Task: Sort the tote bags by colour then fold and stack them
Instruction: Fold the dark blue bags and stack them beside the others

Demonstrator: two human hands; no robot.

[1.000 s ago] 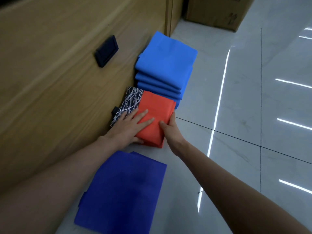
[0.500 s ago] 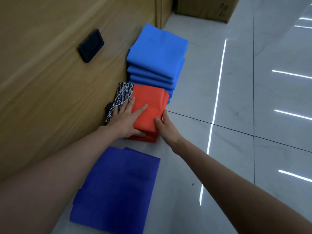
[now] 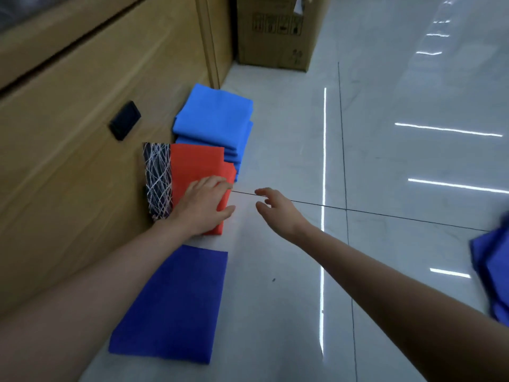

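Observation:
A stack of folded orange-red tote bags lies on the floor against the wooden wall. My left hand rests flat on its near right corner, fingers straight. My right hand hovers just right of the stack, fingers relaxed, holding nothing. A folded black bag with white lines sits between the orange stack and the wall. Behind them is a stack of light blue folded bags. A folded dark blue bag lies flat nearer to me.
A wooden wall with a black socket runs along the left. A cardboard box stands at the far end. More blue fabric shows at the right edge. Glossy white tiles spread to the right.
My right hand has let go of the orange stack's right side and moved off to the right. My left hand slid toward the stack's near right corner. The camera view shifted.

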